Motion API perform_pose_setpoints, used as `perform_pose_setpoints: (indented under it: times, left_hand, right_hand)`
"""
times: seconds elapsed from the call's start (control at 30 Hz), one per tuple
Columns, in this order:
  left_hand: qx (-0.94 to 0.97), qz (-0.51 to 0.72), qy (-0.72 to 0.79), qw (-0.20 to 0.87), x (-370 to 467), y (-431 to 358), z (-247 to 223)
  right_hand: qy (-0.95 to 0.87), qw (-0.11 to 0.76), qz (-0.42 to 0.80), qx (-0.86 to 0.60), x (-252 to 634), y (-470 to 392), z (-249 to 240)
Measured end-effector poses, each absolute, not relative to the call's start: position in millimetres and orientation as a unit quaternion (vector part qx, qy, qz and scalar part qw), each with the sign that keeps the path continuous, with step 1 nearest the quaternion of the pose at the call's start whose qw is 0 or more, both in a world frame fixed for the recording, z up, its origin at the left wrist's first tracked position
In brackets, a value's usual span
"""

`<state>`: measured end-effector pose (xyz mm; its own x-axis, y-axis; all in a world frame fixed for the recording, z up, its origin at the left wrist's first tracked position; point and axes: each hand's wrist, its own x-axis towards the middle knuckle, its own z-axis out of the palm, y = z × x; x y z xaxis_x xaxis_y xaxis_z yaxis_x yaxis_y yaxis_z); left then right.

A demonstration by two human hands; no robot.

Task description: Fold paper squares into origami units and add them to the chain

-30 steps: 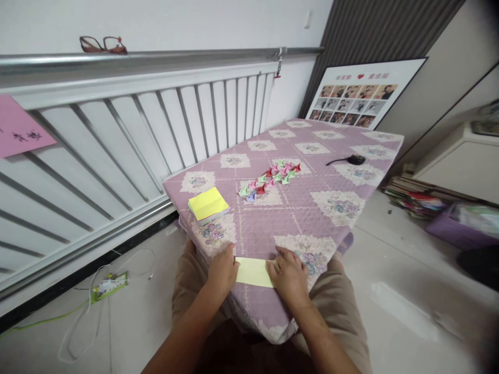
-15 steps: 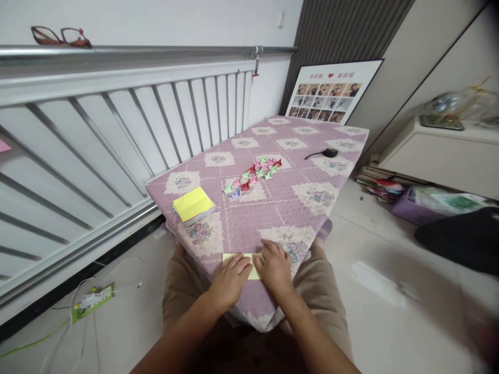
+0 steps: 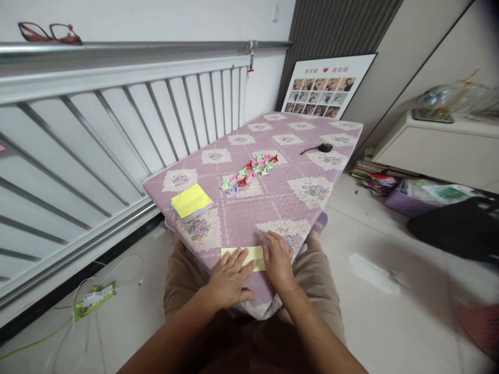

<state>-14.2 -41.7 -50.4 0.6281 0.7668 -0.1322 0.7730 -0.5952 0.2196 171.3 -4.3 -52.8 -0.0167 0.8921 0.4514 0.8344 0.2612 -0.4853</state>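
A pale yellow paper strip [image 3: 255, 255] lies flat at the lower centre of the frame, near the counter's [image 3: 244, 215] closest corner. The left hand [image 3: 230, 275] rests palm down across its left part, fingers extended and gripping nothing, probably pressing so that the sheet does not slide. The right hand [image 3: 278, 261] curls at the strip's right end, perhaps to square or steady that edge; its fingertips are hard to make out, so I cannot tell whether they pinch the paper. Left of centre, a paper stack [image 3: 192, 200] topped with bright yellow sits within easy reach, apart from the working spot. Beyond, small folded pieces [image 3: 242, 182] in green, pink, red and violet stand grouped, presumably to leave the near corner free.
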Motion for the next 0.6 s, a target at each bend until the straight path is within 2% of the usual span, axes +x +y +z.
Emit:
perform_pose_setpoints:
  times: [0.17, 0.37, 0.6]
  left_hand:
    - [0.900, -0.019, 0.421, 0.115, -13.9, -42.2, -47.0]
    - [0.917, 0.029, 0.384, 0.104, -36.9, -42.5, -47.4]
    - [0.919, 0.064, 0.387, 0.043, -80.1, -53.7, -50.3]
  right_hand:
    - [-0.837, 0.303, 0.105, -0.443, 162.8, -42.7, -57.1]
    - [-0.845, 0.238, 0.099, -0.469, 167.0, -56.2, -66.5]
    - [-0.868, 0.107, 0.094, -0.476, 159.6, -61.0, -43.3]
